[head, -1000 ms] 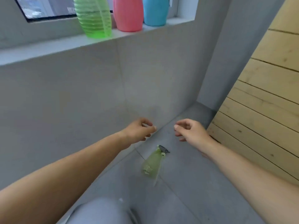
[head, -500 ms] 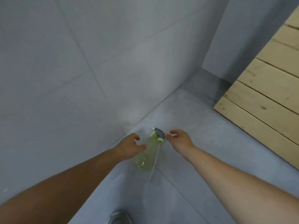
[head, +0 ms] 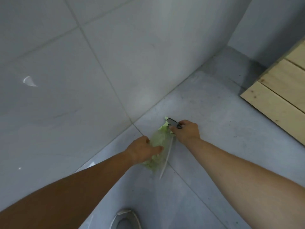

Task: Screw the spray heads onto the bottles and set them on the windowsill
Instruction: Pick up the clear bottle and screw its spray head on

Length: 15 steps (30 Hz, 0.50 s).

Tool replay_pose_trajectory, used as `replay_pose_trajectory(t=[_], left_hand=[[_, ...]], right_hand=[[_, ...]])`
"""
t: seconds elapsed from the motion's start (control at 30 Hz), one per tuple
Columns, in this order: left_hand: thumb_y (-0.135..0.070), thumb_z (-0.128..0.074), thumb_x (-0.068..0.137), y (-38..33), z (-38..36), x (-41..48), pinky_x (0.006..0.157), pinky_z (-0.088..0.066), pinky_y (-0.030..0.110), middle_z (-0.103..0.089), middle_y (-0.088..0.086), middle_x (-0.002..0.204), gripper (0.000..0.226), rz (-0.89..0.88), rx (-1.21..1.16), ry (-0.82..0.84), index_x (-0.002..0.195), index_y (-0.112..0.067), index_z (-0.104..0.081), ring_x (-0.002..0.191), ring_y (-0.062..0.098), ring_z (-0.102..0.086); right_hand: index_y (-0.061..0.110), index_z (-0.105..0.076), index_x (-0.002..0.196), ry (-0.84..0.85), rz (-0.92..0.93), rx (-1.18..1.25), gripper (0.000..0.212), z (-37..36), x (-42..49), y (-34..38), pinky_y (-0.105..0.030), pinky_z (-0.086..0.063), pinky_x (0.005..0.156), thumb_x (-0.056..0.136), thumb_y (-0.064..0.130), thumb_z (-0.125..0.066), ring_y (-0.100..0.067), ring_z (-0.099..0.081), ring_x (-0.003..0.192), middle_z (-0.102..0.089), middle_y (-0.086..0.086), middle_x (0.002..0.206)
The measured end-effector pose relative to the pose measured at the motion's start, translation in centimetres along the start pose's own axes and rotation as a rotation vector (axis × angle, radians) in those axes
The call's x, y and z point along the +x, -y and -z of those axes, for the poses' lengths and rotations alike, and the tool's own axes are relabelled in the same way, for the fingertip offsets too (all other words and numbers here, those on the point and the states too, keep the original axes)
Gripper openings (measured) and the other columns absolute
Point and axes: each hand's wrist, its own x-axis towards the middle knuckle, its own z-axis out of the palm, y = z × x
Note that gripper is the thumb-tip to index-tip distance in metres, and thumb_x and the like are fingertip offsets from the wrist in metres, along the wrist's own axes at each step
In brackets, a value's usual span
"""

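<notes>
A pale green see-through bottle [head: 159,141] lies on its side on the grey floor tiles close to the wall. My left hand [head: 142,150] is closed around its lower body. Beside the bottle's neck lies the spray head [head: 173,123], grey and green, with its thin white tube [head: 167,158] running down along the bottle. My right hand [head: 186,131] grips that spray head. The head looks detached from the neck, though blur makes this uncertain. The windowsill is out of view.
A grey tiled wall [head: 99,63] rises on the left and behind. Pale wooden boards [head: 280,90] stand on the right. A round metal rim [head: 125,219] shows at the bottom edge. Open floor [head: 222,113] lies between my hands and the boards.
The view tilted down, so the windowsill with its bottles left the frame. Both hands dropped to the floor and closed, the left on the green bottle, the right on the spray head.
</notes>
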Motion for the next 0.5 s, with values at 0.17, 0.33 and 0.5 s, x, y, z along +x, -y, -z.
replay_pose_trajectory(t=[0.17, 0.33, 0.5], left_hand=[[-0.058, -0.073, 0.084, 1.8, 0.2, -0.4, 0.071, -0.049, 0.028, -0.063, 0.002, 0.11, 0.059, 0.029, -0.096, -0.001, 0.122, -0.013, -0.061, 0.098, 0.02, -0.063], [-0.059, -0.073, 0.085, 2.4, 0.5, -0.8, 0.07, -0.048, 0.027, -0.064, 0.001, 0.113, 0.064, 0.008, -0.12, -0.01, 0.129, -0.015, -0.058, 0.095, 0.017, -0.064], [-0.058, -0.074, 0.084, 2.0, 1.1, -2.2, 0.073, -0.049, 0.027, -0.064, -0.001, 0.11, 0.067, -0.092, -0.152, 0.048, 0.133, -0.019, -0.05, 0.09, 0.013, -0.064]], right_hand=[[0.019, -0.066, 0.104, -0.056, 0.02, -0.043, 0.055, -0.9, 0.4, 0.2, -0.034, -0.054, 0.077, 0.067, 0.059, -0.074, -0.03, -0.065, 0.091, -0.064, -0.015, 0.111], [0.011, -0.059, 0.09, -0.044, -0.017, 0.016, 0.036, -0.8, 0.2, 0.4, -0.031, -0.047, 0.067, 0.075, 0.037, -0.08, -0.023, -0.059, 0.081, -0.066, -0.014, 0.1], [0.01, -0.06, 0.089, 0.035, -0.042, 0.36, 0.04, 1.9, -2.1, 0.7, -0.037, -0.06, 0.073, 0.072, 0.037, -0.085, -0.022, -0.068, 0.083, -0.071, -0.011, 0.092]])
